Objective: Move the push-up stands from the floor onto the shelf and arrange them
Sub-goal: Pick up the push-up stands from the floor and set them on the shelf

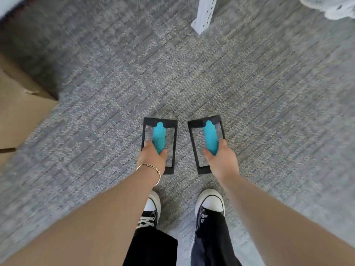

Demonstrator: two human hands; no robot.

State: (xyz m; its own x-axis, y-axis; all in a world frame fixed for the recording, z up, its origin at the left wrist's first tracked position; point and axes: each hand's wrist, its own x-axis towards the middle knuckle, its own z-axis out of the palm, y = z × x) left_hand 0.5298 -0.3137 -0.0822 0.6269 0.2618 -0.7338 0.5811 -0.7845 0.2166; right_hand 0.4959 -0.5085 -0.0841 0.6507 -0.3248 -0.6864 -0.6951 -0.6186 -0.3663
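Note:
Two push-up stands, each a black rectangular frame with a turquoise grip, are side by side over the grey carpet just ahead of my shoes. My left hand (pixel 152 157) is closed around the near end of the left push-up stand's (pixel 159 136) grip. My right hand (pixel 221 162) is wrapped around the near end of the right push-up stand's (pixel 210 137) grip. Whether the frames rest on the carpet or hang just above it cannot be told. No shelf surface shows.
A white perforated upright post (pixel 204 14) stands on the carpet at the top centre. A brown cardboard box (pixel 19 112) sits at the left edge. Something pale and fuzzy (pixel 334 6) lies at the top right corner. My two shoes (pixel 210 204) are below the stands.

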